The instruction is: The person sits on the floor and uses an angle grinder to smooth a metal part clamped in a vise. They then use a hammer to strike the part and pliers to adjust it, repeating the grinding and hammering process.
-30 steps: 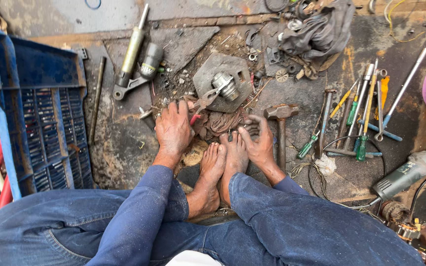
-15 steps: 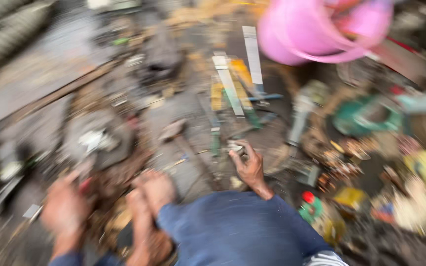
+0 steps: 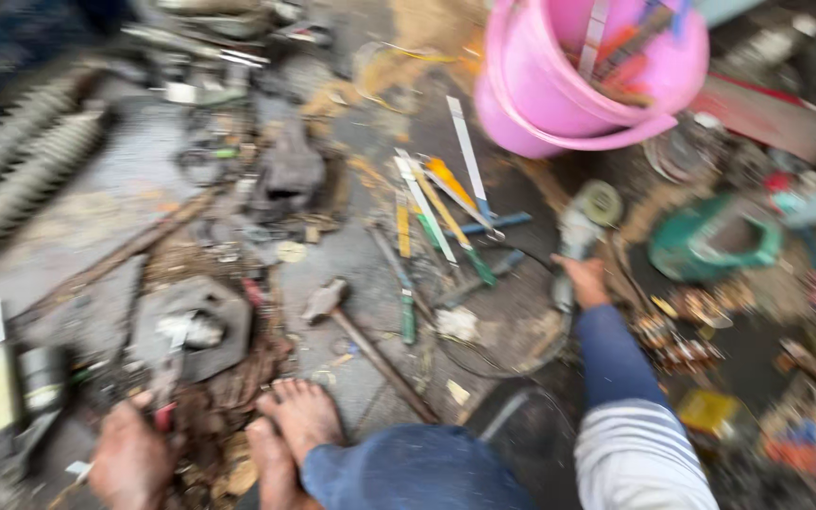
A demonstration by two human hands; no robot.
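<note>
One angle grinder [image 3: 580,231] lies on the littered concrete floor [image 3: 125,189] below one pink bucket [image 3: 559,85], right hand [image 3: 586,280] gripping its body. Left hand [image 3: 129,458] fingers close round one red-handled tool [image 3: 164,382]. One hammer [image 3: 361,340] lies between.

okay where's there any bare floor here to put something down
Bare concrete lies upper left, between the coiled springs and the dark metal block. A smaller patch sits between the hammer and the feet. Around the screwdrivers, pink bucket and right hand it is crowded.
</note>
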